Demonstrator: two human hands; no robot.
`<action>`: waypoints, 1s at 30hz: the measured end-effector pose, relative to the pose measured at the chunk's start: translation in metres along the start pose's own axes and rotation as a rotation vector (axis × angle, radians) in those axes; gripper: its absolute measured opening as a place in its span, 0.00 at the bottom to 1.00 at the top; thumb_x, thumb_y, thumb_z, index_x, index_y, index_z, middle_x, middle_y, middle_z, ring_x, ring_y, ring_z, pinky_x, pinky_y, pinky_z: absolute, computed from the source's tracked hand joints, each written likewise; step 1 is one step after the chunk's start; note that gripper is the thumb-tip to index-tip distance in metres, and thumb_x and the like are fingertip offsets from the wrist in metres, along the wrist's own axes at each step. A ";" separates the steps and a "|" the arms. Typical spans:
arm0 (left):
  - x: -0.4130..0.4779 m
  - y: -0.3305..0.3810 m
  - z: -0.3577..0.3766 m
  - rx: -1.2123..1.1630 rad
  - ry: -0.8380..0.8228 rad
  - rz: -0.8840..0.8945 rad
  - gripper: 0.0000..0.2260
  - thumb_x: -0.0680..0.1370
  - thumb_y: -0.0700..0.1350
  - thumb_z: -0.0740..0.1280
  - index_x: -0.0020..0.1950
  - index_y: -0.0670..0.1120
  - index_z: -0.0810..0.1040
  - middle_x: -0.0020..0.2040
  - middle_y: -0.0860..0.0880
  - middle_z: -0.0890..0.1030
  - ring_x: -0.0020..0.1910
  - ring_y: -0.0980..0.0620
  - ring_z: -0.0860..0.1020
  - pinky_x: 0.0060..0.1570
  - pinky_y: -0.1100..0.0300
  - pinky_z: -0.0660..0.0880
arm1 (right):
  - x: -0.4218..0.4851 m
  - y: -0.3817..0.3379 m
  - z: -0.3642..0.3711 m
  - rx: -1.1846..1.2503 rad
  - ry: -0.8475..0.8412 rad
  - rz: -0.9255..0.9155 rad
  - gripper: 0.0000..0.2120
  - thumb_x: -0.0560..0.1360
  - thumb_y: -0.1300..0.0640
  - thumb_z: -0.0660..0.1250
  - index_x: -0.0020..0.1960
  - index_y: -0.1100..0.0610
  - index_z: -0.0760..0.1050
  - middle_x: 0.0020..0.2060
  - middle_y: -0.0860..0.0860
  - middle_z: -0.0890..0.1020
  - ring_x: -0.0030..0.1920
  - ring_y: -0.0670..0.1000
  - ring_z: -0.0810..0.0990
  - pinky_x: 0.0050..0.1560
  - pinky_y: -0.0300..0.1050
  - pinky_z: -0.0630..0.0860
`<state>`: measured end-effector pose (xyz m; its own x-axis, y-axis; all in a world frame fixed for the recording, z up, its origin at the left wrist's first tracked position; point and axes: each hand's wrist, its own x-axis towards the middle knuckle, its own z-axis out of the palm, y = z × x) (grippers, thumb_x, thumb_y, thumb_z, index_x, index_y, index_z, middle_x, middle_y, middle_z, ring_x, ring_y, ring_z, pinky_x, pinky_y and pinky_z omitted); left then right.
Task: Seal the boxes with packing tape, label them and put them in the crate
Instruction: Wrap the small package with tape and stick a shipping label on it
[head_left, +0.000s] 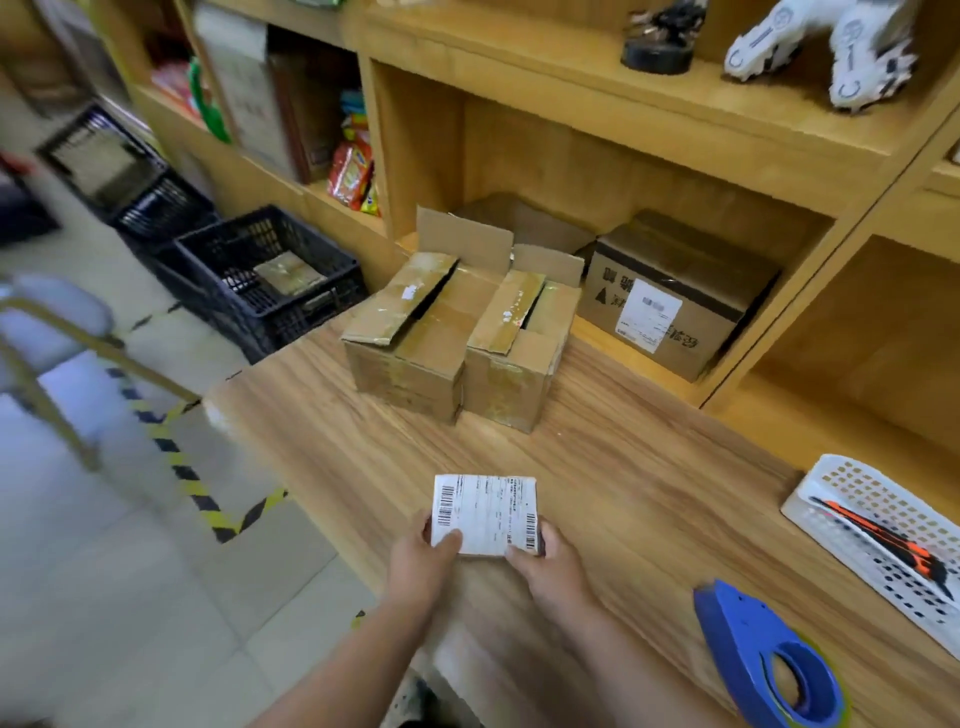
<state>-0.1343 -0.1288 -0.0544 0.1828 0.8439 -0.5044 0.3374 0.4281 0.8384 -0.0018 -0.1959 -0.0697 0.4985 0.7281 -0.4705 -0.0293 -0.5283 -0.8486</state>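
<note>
A white shipping label (485, 512) with barcodes is held over the wooden table (623, 493). My left hand (423, 561) pinches its lower left corner and my right hand (550, 566) pinches its lower right corner. Two small cardboard boxes stand side by side at the table's far edge, the left box (410, 338) and the right box (519, 353), both with flaps partly open. A blue tape dispenser (769, 660) lies on the table at the near right. A black crate (270, 275) on the floor to the left holds one taped box (288, 273).
A white perforated basket (883, 530) with an orange-black cutter sits at the right. A labelled carton (670, 301) stands in the wooden shelf behind the boxes. More black crates (130, 182) and a metal chair frame (57, 353) stand on the tiled floor at left.
</note>
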 end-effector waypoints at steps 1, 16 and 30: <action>-0.002 -0.002 -0.014 -0.039 0.037 -0.015 0.11 0.76 0.38 0.64 0.56 0.47 0.76 0.49 0.52 0.81 0.45 0.59 0.77 0.38 0.66 0.70 | -0.002 -0.006 0.011 -0.007 -0.033 -0.014 0.15 0.72 0.68 0.67 0.48 0.48 0.74 0.45 0.44 0.82 0.44 0.38 0.79 0.39 0.27 0.72; 0.026 -0.015 -0.245 -0.352 0.279 0.035 0.10 0.76 0.34 0.63 0.55 0.44 0.74 0.49 0.50 0.80 0.47 0.55 0.78 0.39 0.64 0.72 | 0.007 -0.095 0.238 -0.216 -0.317 -0.135 0.24 0.70 0.70 0.67 0.62 0.51 0.72 0.45 0.42 0.79 0.46 0.41 0.79 0.45 0.37 0.78; 0.156 -0.024 -0.470 -0.363 0.319 -0.058 0.07 0.79 0.45 0.62 0.52 0.43 0.74 0.51 0.40 0.80 0.49 0.44 0.78 0.48 0.51 0.74 | 0.050 -0.170 0.470 -0.184 -0.357 -0.062 0.05 0.74 0.58 0.67 0.48 0.49 0.75 0.41 0.41 0.81 0.37 0.37 0.80 0.33 0.31 0.71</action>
<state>-0.5484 0.1446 -0.0563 -0.1382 0.8482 -0.5113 -0.0155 0.5144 0.8574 -0.3794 0.1355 -0.0626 0.1611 0.8502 -0.5013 0.1629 -0.5238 -0.8361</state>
